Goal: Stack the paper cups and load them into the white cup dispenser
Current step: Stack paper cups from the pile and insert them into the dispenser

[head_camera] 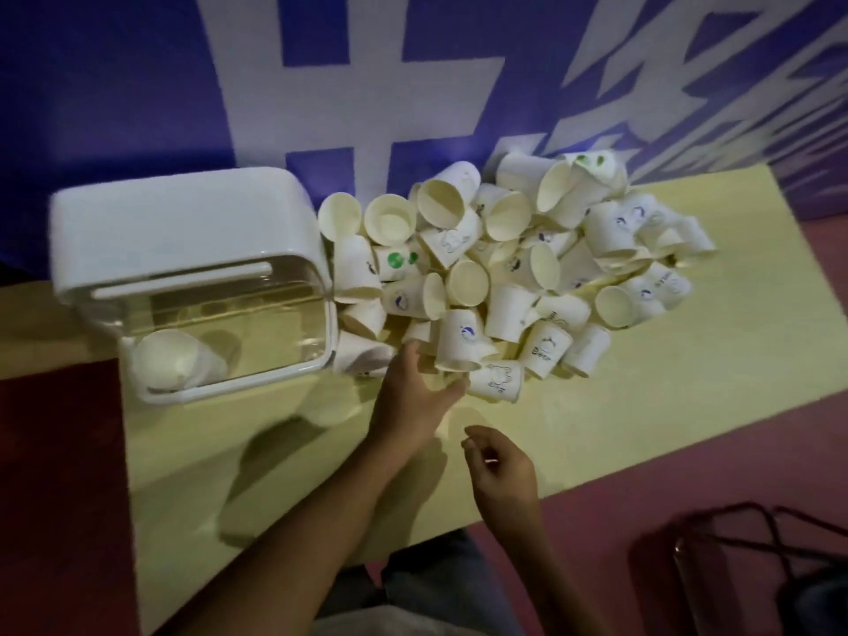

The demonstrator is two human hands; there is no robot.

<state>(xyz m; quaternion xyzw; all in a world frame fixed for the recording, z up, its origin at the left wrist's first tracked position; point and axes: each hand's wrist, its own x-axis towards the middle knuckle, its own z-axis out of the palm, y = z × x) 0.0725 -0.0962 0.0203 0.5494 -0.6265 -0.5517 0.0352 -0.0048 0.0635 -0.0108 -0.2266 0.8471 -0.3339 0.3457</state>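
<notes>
Fingers, left hand (415, 397): spread apart and reaching into the near edge of the loose cup pile (514, 268), closed on nothing that I can see; fingers, right hand (498, 465): loosely curled just in front of the pile, and I cannot tell whether they pinch anything. White cup dispenser (183, 250): stands on the surface (596, 429) immediately left of the pile, holding what looks like one short stack of cups (176, 362) at its near end, otherwise empty. I judge loading barely begun, nearly all cups remaining unstacked.
</notes>
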